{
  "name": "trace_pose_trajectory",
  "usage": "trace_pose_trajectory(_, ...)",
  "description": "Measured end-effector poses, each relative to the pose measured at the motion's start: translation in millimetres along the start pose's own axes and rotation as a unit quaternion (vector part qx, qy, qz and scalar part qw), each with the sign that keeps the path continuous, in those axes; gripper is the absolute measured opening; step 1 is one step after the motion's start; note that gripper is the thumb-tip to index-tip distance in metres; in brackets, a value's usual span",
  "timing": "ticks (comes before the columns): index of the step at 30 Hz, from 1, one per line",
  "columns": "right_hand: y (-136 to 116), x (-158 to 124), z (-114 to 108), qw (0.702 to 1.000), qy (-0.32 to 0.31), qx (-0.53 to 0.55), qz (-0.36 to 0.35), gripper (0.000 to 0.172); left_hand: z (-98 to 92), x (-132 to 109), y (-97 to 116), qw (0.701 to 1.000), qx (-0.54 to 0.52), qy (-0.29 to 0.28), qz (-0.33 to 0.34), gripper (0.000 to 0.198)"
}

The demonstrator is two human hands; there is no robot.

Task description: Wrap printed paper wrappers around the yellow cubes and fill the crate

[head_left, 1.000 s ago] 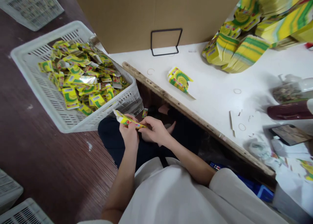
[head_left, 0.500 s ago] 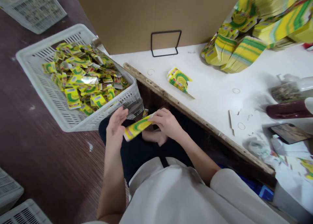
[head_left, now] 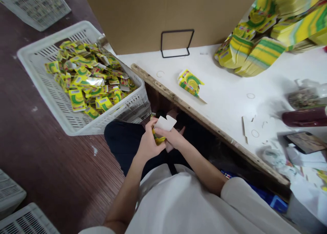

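Observation:
Between my hands, above my lap, is a small yellow-green carton (head_left: 158,139) with its white end flaps sticking up. My left hand (head_left: 149,142) wraps round its near left side, fingers closed on it. From the right, my right hand (head_left: 171,136) grips the same carton, its thumb lying across just below the white flaps. My fingers hide much of the carton's printed face. To the left, a white plastic basket (head_left: 41,87) holds a heap of similar yellow cartons (head_left: 84,81).
On the white table (head_left: 219,98) lie a few flattened cartons (head_left: 190,82), with carton stacks (head_left: 258,55) at the back right. A black wire stand (head_left: 176,56) stands before a brown cardboard box (head_left: 178,16). A dark red bottle (head_left: 304,117) and a phone (head_left: 305,141) lie at right.
My left hand has come rightward onto the carton, closing round it. The carton has turned from lying lengthwise to having its white flaps facing up. The view has shifted slightly.

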State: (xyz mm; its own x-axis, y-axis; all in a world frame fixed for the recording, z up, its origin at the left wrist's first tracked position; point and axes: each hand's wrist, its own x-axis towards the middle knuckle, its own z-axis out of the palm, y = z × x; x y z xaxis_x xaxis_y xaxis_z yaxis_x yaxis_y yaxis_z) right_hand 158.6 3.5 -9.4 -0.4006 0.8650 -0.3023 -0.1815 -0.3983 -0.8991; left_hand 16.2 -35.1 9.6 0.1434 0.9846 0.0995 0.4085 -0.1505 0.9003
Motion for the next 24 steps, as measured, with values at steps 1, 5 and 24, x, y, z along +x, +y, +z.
trace_pose_trajectory(1, 1.2, 1.1, 1.0, 1.000, -0.014, 0.019, 0.014, 0.073, 1.4, 0.1, -0.5, 0.999, 0.007, 0.018, 0.031, 0.073)
trace_pose_trajectory(5, -4.2, 0.8, 1.0, 0.999, -0.025, 0.011, -0.020, 0.071, 0.6, 2.1, -6.7, 0.997, 0.016, 0.044, 0.068, 0.050)
trace_pose_trajectory(24, -41.9, -12.2, -34.4, 0.903, -0.111, -0.366, -0.194, 0.025, -30.1, 9.5, -7.3, 0.995, 0.088, -0.021, -0.030, 0.059)
